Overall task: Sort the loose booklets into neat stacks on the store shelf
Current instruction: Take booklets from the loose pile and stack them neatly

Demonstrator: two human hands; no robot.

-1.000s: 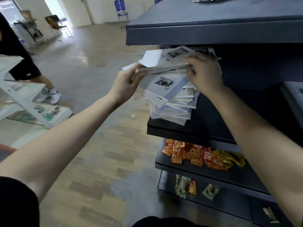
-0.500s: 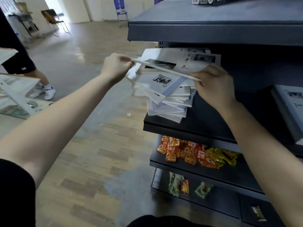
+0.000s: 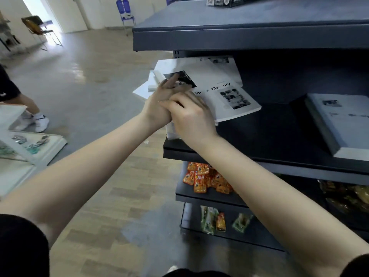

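Note:
A messy pile of white booklets [image 3: 225,96] lies at the left end of the dark grey shelf [image 3: 269,136]; the top cover reads "Time & Memory". My left hand [image 3: 157,106] reaches over the pile's near left corner, its straight fingers pressing on a black photo on the cover. My right hand [image 3: 191,116] lies partly over the left hand, and its curled fingers grip the near edge of the top booklets. The lower booklets are mostly hidden behind both hands. A neat stack of booklets [image 3: 339,124] lies further right on the same shelf.
Another shelf board [image 3: 239,37] hangs low over the pile. Orange snack packets [image 3: 203,178] and green packets [image 3: 209,220] fill the lower shelves. A person's legs [image 3: 30,110] stand on the wooden floor at the left, beside a white display rack [image 3: 36,144].
The booklet held up between both hands now lies flat on the pile. My left hand moved right and down onto the cover, and my right hand closed in beside it.

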